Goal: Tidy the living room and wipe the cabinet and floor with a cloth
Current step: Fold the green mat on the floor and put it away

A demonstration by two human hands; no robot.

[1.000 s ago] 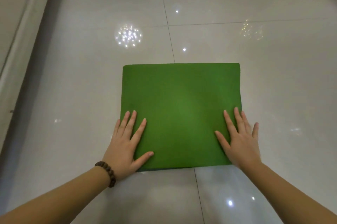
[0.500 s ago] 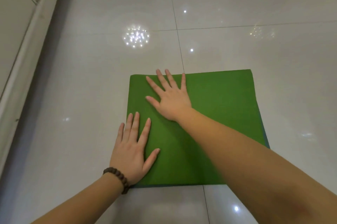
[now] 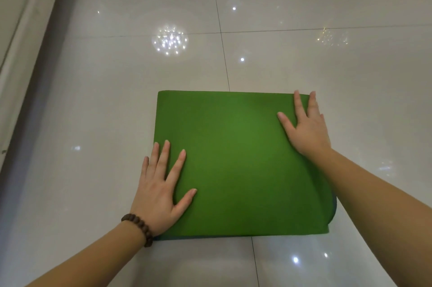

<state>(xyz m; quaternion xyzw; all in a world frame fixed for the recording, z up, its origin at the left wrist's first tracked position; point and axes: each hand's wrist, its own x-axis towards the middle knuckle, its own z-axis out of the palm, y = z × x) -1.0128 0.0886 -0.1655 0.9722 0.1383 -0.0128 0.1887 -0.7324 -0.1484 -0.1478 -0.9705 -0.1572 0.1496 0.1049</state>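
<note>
A folded green felt cloth (image 3: 236, 165) lies flat on glossy white floor tiles (image 3: 93, 99); the left hand (image 3: 161, 193) presses its near-left corner, the right hand (image 3: 308, 127) its far-right corner, fingers spread.

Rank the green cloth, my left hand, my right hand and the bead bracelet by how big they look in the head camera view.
1. Green cloth, by far the largest.
2. Left hand and right hand: the left looks slightly bigger, but it is nearer the camera, so I won't rank them.
3. Bead bracelet, smallest.
</note>
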